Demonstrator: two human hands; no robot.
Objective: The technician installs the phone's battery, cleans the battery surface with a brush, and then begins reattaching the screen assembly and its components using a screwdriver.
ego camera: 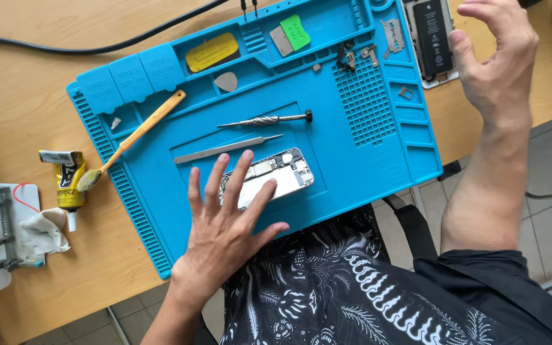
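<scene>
Yellow glue tube [70,182] with black label panel and white nozzle: flat on wooden desk [27,96], just left of blue work mat [161,217], nozzle toward the near edge. Yellow rounded label [212,51] on dark backing: in upper tray of mat, left of centre. Small green tag [296,31], rectangular, tilted: in same upper tray, beside a grey plate [281,40]. Black battery label [432,35], rectangular with pale print: inside opened white phone shell [424,78] at top right, off the mat.
</scene>
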